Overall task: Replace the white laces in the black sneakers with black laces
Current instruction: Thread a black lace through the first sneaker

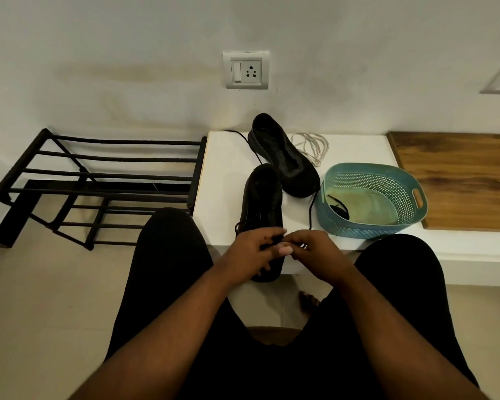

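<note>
Two black sneakers lie on the white ledge (225, 180). The near sneaker (261, 203) points toward me, and its toe end is covered by my hands. My left hand (253, 249) and my right hand (312, 251) meet over it, fingers curled and pinching a black lace (274, 241) at the lower eyelets. The far sneaker (286, 160) lies angled with no lace in its eyelets. Another black lace (311, 209) trails from beside it across the ledge. White laces (311, 147) are piled behind the far sneaker near the wall.
A teal perforated basket (387, 180) stands right of the shoes with a black lace inside. A wooden board (459, 174) lies at far right. A black metal shoe rack (98, 183) stands left of the ledge. My black-clad knees frame the ledge's front edge.
</note>
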Available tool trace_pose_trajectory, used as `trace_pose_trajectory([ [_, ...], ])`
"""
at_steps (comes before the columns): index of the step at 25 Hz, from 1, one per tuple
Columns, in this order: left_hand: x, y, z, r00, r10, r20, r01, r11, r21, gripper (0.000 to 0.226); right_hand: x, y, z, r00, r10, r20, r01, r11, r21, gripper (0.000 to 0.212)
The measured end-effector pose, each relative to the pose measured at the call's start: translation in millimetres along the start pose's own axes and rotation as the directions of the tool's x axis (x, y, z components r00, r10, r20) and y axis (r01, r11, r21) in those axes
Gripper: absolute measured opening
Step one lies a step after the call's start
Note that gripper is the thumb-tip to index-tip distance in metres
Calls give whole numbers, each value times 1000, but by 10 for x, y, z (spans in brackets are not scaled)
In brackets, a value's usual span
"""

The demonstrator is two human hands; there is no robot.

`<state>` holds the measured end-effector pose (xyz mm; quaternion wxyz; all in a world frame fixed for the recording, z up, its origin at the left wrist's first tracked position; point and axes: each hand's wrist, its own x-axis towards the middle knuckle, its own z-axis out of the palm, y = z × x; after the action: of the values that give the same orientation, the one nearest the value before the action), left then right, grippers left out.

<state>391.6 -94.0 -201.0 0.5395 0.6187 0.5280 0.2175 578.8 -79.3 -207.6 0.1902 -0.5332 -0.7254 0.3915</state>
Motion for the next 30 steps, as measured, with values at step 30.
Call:
trace_pose_trajectory([
  [30, 190, -104, 21, 958, 43, -284, -104, 974, -203, 14, 190, -3, 203, 946, 284, -157, -110, 735, 669, 15],
])
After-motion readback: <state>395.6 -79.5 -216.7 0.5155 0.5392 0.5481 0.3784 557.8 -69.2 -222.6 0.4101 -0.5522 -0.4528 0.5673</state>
